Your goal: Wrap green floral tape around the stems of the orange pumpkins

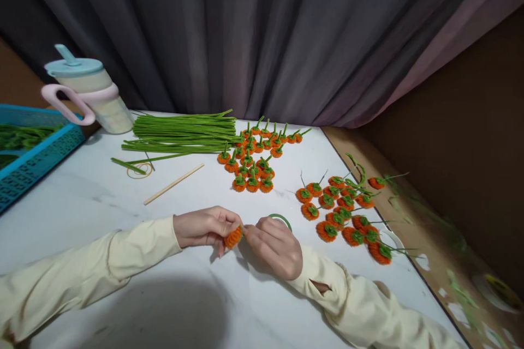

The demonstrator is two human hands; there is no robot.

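Low over the front of the white table, my left hand is closed on an orange pumpkin-like piece of fuzzy craft stem. My right hand is closed too, its fingertips pinched at the green stem on the piece's right side. Just behind the right hand lies a roll of green tape, partly covered by it. To the right sits a group of similar orange pieces with green tops and thin wires. Further back stands another group of orange pieces with short green stems.
A bundle of green fuzzy stems lies at the back. Nearer are a wooden stick and a rubber band. A tumbler and blue basket stand left. Scraps and tape rolls lie beyond the right edge.
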